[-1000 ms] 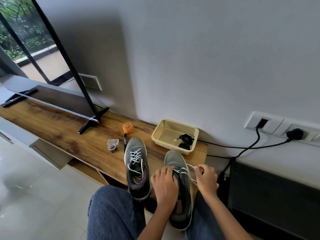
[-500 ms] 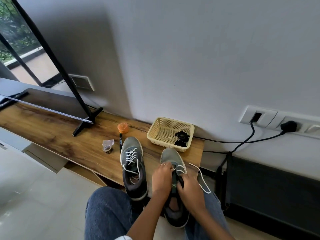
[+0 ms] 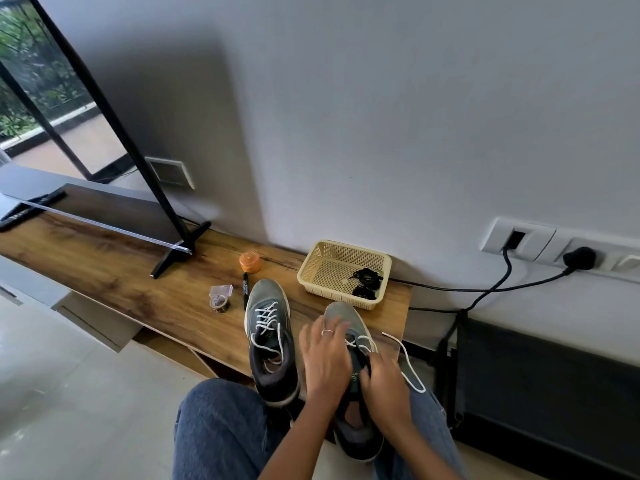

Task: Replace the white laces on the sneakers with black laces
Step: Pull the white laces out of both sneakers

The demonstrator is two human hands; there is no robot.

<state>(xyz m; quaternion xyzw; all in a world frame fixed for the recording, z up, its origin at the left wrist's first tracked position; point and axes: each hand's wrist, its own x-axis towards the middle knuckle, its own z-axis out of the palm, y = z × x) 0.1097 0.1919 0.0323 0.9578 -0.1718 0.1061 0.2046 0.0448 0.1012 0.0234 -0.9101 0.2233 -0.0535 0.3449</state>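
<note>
On shelf (image 3: 138, 289): 2 sneakers (image 3: 270, 341), 1 basket (image 3: 311, 271).

The counter (image 3: 121, 282) is a long wooden board along the wall. On it stands the TV (image 3: 104, 188) on a black foot (image 3: 180, 251). Near the middle lie an orange jar (image 3: 250, 262), a black marker (image 3: 245, 289) just beside it, and a tape roll (image 3: 219, 301) with a clear holder. Two grey shoes rest on the near edge — the left shoe (image 3: 270, 337) with white laces, the right shoe (image 3: 346, 327) partly off the board. At the right end sits a yellow basket (image 3: 322, 271) — black laces (image 3: 367, 280) lie in it.
</note>
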